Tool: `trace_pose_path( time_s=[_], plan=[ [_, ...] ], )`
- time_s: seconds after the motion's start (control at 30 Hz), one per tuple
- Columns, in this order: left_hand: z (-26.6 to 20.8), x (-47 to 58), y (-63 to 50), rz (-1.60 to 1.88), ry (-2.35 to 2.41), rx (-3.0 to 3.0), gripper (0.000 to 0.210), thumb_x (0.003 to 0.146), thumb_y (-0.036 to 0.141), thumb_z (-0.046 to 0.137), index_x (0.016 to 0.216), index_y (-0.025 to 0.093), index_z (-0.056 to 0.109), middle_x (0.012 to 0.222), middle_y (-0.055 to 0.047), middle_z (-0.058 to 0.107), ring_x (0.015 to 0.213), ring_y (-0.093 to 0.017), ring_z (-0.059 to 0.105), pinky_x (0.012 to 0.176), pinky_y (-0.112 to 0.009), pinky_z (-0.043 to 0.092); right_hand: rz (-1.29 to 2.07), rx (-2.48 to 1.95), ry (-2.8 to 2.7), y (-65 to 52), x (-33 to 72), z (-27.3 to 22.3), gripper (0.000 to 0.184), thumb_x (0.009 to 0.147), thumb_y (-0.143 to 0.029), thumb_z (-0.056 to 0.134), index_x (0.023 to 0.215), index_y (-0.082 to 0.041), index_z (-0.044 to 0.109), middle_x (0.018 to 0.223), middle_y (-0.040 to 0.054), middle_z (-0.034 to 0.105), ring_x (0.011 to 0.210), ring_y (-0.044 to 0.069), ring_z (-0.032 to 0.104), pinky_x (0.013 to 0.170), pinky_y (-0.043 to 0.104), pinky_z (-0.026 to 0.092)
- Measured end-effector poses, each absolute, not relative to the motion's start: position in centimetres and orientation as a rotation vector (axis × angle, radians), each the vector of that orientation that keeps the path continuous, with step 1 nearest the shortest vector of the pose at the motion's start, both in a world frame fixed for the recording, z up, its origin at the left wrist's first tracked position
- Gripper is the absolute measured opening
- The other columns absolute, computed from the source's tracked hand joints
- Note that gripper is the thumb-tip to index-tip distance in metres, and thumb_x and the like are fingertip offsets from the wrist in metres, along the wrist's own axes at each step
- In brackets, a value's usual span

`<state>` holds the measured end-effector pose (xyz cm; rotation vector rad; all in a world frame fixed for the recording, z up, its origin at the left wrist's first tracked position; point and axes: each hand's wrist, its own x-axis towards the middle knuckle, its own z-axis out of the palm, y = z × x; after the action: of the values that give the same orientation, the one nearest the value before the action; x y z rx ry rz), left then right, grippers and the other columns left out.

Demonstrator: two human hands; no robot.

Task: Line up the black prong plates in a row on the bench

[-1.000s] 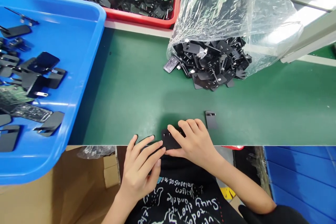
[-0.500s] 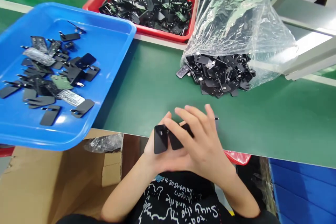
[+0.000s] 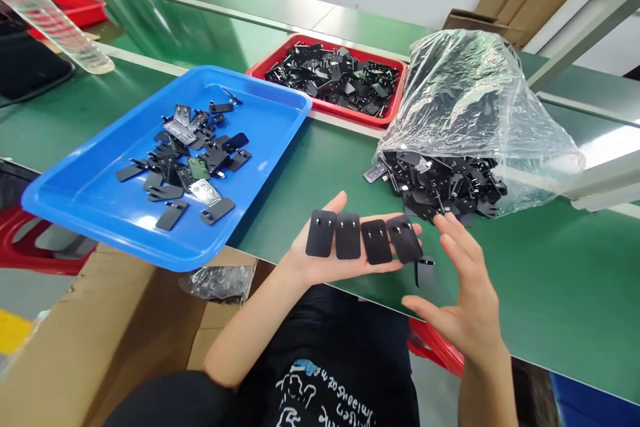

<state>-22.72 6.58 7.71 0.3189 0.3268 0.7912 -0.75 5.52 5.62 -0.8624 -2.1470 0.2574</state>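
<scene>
My left hand is palm up with its fingers stretched out. A row of several small black plates, each rounded at the corners and bearing short metal pins, lies side by side along its palm and fingers. To the right, my right hand hangs above the bench with thumb and fingers spread and nothing in it. Between the two hands, a single black piece rests on the green bench near its front edge. Just beyond the right fingertips is a heap of similar black pieces.
The heap spills from a clear plastic bag. At left, a blue tray holds scattered black pieces; behind it stands a fuller red tray. The green bench has a metal post at right. Below is a cardboard box.
My right hand has moved off the left palm to the right and opened out. The plates on my left hand now show fully in a row. The view has shifted, showing more at the back.
</scene>
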Motion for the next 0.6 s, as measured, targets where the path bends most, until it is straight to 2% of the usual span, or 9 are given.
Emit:
trace_pose_path(
  time_s=[0.1,0.2,0.37,0.6],
  plan=[
    [7.5,-22.9,6.7,0.758,0.294,0.254,0.070,0.091,0.063,0.025,0.120,0.010,0.060,0.126,-0.016,0.064,0.127,-0.028,0.052,0.111,-0.046,0.030,0.167,-0.848,-2.365,6.2,-2.0,6.9,0.080,0.087,-0.049,0.060,0.151,-0.024,0.019,0.150,0.0136,0.040,0.145,0.034,0.021,0.112,0.070,0.017],
    [7.5,-23.3,7.2,0.756,0.271,0.182,0.066,0.095,0.058,0.024,0.117,0.007,0.060,0.116,-0.017,0.068,0.119,-0.027,0.057,0.109,-0.043,0.031,0.095,-0.836,-2.519,7.6,-3.1,8.2,0.072,0.089,-0.046,0.058,0.147,-0.020,0.026,0.149,0.0130,0.042,0.147,0.033,0.016,0.113,0.071,0.012],
    [7.9,-24.3,8.3,0.774,0.248,0.186,0.060,0.096,0.053,0.028,0.118,0.006,0.059,0.108,-0.015,0.070,0.113,-0.027,0.062,0.105,-0.041,0.033,0.055,-0.753,-2.550,9.9,-4.4,9.3,0.059,0.089,-0.044,0.059,0.138,-0.021,0.038,0.139,0.0092,0.052,0.142,0.031,0.028,0.113,0.069,0.014],
    [8.5,-24.5,8.0,0.790,0.198,0.225,0.055,0.096,0.050,0.033,0.101,0.005,0.066,0.103,-0.016,0.072,0.111,-0.028,0.063,0.104,-0.039,0.034,0.118,-0.702,-2.411,9.9,-5.0,9.5,0.051,0.086,-0.039,0.064,0.129,-0.020,0.045,0.124,0.0085,0.061,0.134,0.026,0.043,0.116,0.059,0.021]
  ],
)
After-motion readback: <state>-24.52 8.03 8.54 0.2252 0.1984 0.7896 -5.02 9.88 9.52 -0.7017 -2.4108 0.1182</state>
